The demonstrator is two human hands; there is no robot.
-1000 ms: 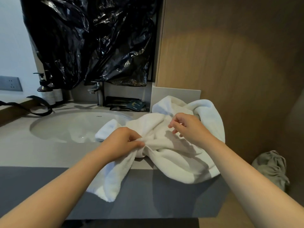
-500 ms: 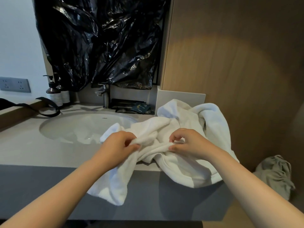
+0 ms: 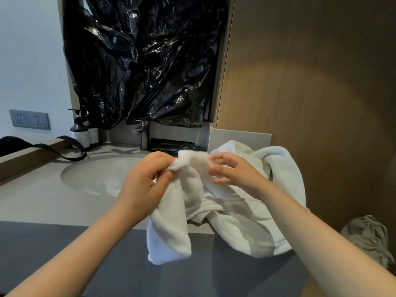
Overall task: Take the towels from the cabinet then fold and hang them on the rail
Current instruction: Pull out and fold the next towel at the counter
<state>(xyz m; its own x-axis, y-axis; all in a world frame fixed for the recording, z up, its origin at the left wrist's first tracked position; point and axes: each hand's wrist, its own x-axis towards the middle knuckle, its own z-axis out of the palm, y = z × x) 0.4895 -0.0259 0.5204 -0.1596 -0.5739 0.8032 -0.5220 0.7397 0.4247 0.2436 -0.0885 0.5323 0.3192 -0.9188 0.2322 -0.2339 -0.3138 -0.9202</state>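
Wood panel wall fills the right side. Black plastic sheet hangs over the back wall above the sink. Grey desk runs across the view, with the oval sink basin sunk into it on the left.

White towel: bunched on the right end of the desk, beside the basin. Its back rests against the low upstand and part hangs over the front edge. One corner is lifted above the heap, between the two hands.

Left hand: fingers curled, thumb and forefinger clamped on the raised corner's edge. A flap of towel drapes down below that hand, past the desk front.

Right hand: fingers apart and lightly bent. The tips touch the right side of the raised corner, thumb lower down. They are not closed on the cloth.

Crumpled grey cloth lies low on the right, by the panel. Faucet stands behind the basin. Two dark pump bottles stand at the back left, with a black strap lying in front of them. Wall socket is at far left.
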